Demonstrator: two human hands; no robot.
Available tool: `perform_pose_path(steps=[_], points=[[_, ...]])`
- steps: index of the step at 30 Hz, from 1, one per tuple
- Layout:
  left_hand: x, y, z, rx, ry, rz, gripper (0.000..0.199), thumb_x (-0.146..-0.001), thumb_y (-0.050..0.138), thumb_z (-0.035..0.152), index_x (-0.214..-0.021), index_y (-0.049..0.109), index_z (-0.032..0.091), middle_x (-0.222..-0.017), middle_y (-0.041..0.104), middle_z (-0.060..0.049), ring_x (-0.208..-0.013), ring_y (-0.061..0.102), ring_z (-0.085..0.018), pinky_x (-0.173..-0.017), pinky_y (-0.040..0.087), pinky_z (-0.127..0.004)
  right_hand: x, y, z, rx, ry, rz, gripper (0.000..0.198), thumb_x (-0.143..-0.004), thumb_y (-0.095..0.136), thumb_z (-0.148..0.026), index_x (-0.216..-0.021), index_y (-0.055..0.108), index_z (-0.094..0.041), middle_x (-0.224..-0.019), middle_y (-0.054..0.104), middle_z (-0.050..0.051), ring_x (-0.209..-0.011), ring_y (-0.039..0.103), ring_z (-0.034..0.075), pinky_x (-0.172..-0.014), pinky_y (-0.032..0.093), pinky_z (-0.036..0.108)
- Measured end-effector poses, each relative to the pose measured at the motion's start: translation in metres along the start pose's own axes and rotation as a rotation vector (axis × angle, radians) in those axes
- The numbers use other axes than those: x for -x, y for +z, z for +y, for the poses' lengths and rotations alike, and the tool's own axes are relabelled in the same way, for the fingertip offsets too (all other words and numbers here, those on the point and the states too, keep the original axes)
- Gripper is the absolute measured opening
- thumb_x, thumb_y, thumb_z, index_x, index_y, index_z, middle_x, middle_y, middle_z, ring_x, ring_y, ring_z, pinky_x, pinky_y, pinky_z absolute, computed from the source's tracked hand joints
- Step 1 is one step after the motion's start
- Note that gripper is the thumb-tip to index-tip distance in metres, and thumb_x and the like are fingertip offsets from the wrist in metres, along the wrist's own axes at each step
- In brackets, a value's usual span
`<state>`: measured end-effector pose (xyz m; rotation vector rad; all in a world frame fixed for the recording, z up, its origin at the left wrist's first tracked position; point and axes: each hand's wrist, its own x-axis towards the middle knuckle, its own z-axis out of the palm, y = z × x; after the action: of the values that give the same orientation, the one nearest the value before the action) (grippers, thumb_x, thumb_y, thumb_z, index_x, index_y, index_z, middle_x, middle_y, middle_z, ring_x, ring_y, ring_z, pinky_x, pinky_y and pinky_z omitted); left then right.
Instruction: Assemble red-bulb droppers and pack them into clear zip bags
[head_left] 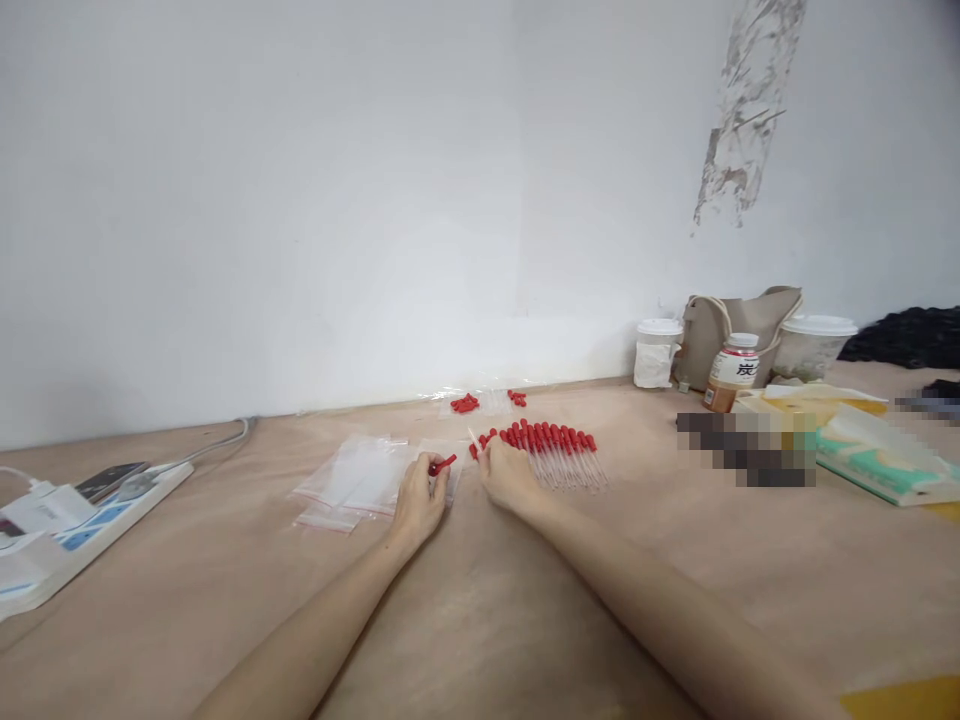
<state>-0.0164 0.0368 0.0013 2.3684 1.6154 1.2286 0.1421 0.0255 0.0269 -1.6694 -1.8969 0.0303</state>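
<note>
My left hand (418,496) is closed on a red rubber dropper bulb (445,463), which sticks out to the right from between the fingers. Close beside it, my right hand (508,476) pinches a thin clear dropper tube (472,437) whose end points up and left. Its lower part is hidden by the fingers. Right of that hand lies a row of several red-topped droppers (559,440), their clear stems toward me. Flat clear zip bags (364,475) lie overlapping left of my left hand. Loose red bulbs (465,403) rest on clear plastic near the wall.
A power strip (142,512) with chargers and a phone (112,481) lies at the left. To the right stand a lidded cup (655,355), a bottle (733,372), a grey bag (701,335), another cup (814,350) and a green tissue pack (877,465). A white wall (337,200) rises behind.
</note>
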Motion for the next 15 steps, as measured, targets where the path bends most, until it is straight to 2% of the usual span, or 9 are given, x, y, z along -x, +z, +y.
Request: perform_pose_path(steps=[3,6,10,15], points=[[0.02,-0.017,0.009,0.124,0.084,-0.087,0.025,-0.086,0.038,0.025,-0.108,0.048,0.018,-0.096,0.058,-0.005,-0.086,0.054,-0.016,-0.076,0.042,-0.027,0.018,-0.016,0.032,-0.176,-0.214,0.0,0.021,-0.086,0.033,-0.02,-0.092,0.052,-0.013,-0.085,0.062,0.008,-0.075,0.055,0.015,-0.065,0.035,0.025],[0.035,-0.027,0.019,0.233,0.158,-0.263,0.024,-0.087,0.038,0.027,-0.098,0.057,0.018,-0.093,0.059,-0.006,-0.086,0.054,-0.017,-0.076,0.041,-0.026,0.041,-0.025,0.06,-0.201,-0.393,0.028,0.024,-0.086,0.033,-0.016,-0.103,0.05,-0.016,-0.094,0.06,0.006,-0.085,0.053,0.015,-0.074,0.034,0.027],[0.04,-0.025,0.03,0.254,0.124,-0.366,0.026,-0.085,0.043,0.035,-0.078,0.059,0.016,-0.068,0.056,-0.001,-0.062,0.05,-0.013,-0.058,0.038,-0.022,0.062,-0.029,0.074,-0.202,-0.418,0.067,0.023,-0.086,0.034,-0.016,-0.097,0.054,-0.021,-0.09,0.061,0.003,-0.079,0.053,0.014,-0.073,0.031,0.029],[0.041,-0.021,0.032,0.311,0.139,-0.366,0.021,-0.084,0.046,0.032,-0.076,0.057,0.016,-0.067,0.055,0.001,-0.062,0.048,-0.012,-0.058,0.036,-0.02,0.07,-0.027,0.065,-0.241,-0.453,0.072,0.017,-0.085,0.039,-0.02,-0.089,0.056,-0.021,-0.084,0.061,0.002,-0.072,0.052,0.013,-0.071,0.028,0.03]])
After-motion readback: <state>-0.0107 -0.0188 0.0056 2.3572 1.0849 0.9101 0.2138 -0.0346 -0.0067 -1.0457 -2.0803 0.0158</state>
